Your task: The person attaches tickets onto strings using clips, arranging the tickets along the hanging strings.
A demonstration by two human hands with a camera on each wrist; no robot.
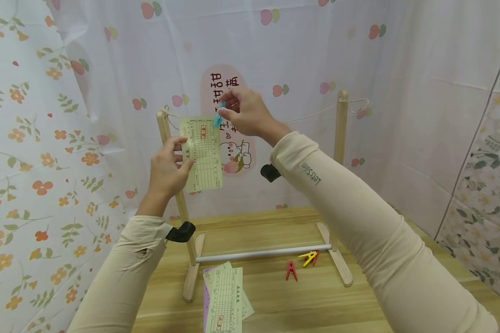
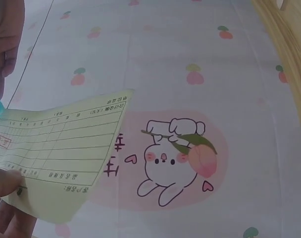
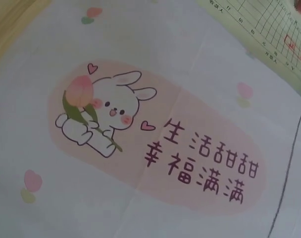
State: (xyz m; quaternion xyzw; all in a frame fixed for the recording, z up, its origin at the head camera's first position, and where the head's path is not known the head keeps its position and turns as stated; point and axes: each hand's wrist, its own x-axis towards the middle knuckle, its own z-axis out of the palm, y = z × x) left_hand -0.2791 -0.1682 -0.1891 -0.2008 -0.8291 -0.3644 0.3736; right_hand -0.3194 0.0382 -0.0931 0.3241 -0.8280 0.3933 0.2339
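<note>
My left hand (image 1: 168, 166) pinches a pale green printed receipt slip (image 1: 206, 159) by its left edge, thumb in front. The slip hangs upright at the string (image 1: 312, 114) near the left post. At its top right corner, my right hand (image 1: 247, 113) pinches a light blue clothespin (image 1: 218, 121) between thumb and fingers. In the left wrist view the slip (image 2: 61, 148) bends slightly, with the thumb (image 2: 4, 182) on its face. Only part of the slip (image 3: 274, 37) shows at the upper right of the right wrist view.
A wooden frame with a left post (image 1: 163, 127), right post (image 1: 340, 134) and white crossbar (image 1: 262, 253) stands on the table (image 1: 271, 300). More slips (image 1: 227, 296) lie stacked in front. A red clothespin (image 1: 291, 270) and a yellow one (image 1: 309, 257) lie near the right foot.
</note>
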